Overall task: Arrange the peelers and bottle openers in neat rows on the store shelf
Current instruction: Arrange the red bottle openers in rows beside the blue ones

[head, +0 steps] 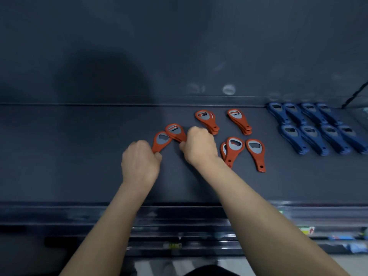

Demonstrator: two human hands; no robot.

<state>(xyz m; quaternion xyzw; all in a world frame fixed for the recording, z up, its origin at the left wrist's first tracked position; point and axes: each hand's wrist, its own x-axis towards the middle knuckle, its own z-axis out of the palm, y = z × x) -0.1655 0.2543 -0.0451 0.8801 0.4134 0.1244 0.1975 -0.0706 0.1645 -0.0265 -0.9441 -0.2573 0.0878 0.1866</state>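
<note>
Orange bottle openers lie on a dark shelf (79, 156). My left hand (140, 164) is closed on the handle of one orange opener (162, 140). Just to its right, my right hand (199, 147) grips the handle end of a small stack of orange openers (175, 131). Two more orange stacks (207, 121) (239, 120) rest toward the back. In front of them lie an overlapping pair (234, 149) and a single opener (255, 153). Blue openers (318, 128) stand in two neat rows of stacks at the right. No peelers are in view.
The shelf's back wall (179, 56) rises right behind the rear row. A front rail (179, 212) runs along the shelf's near edge, with lower shelves and small labels (307, 230) below it. A dark diagonal edge (356, 94) closes the far right corner.
</note>
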